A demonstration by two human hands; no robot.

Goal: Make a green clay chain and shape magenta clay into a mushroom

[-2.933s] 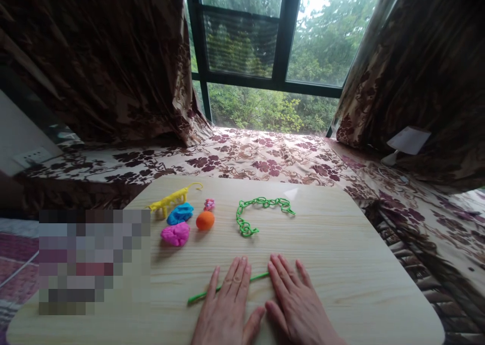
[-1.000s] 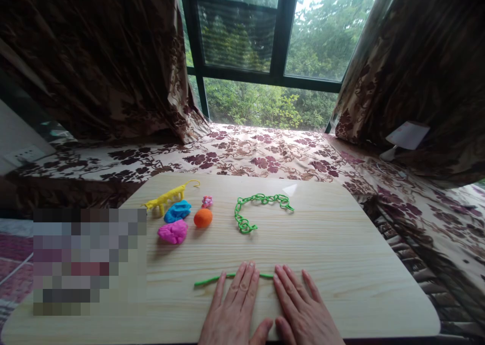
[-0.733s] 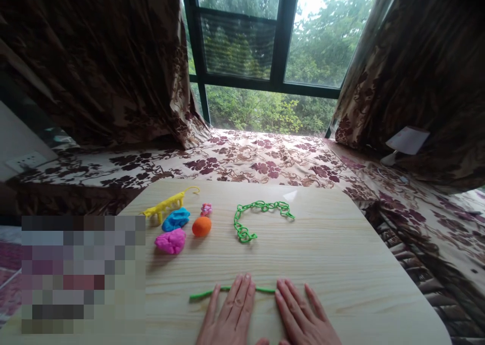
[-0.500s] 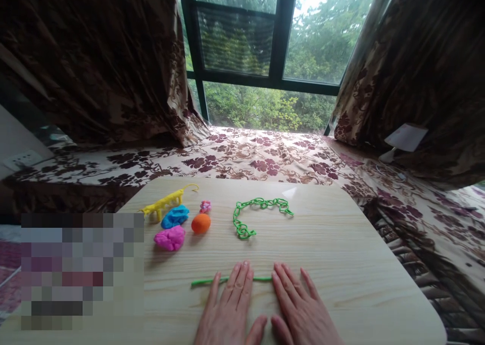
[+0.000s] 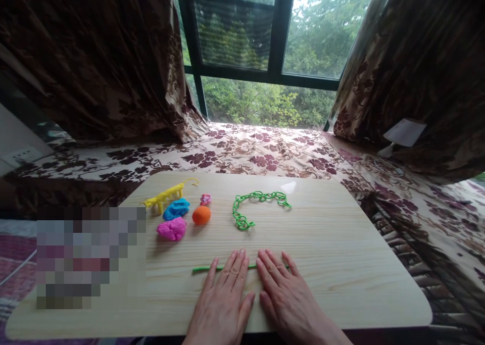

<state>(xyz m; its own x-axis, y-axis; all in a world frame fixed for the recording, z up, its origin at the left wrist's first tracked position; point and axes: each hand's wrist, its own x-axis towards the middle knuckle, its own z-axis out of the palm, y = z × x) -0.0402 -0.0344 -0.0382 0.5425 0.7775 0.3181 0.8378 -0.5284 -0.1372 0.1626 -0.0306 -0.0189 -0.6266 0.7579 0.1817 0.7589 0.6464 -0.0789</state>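
Observation:
A thin green clay roll lies sideways on the wooden table. My left hand rests flat over its middle, fingers stretched out; the roll's left end sticks out past the little finger. My right hand lies flat on the right part, and a bit of green shows between its fingers. Ahead of the hands, a green clay chain of linked loops curves in a C. To the left sit an orange clay ball, a pink clay lump and a blue clay lump.
Behind the lumps stand a yellow clay figure with a thin curled tail and a small pink patterned piece. The pale table has rounded corners. A blurred patch covers its left side. Beyond are a floral-covered ledge, curtains, a window and a lamp.
The roll has gone from slanted to nearly level and its left end reaches further out from my hand. My right hand has shifted left onto the roll, closer to my left hand.

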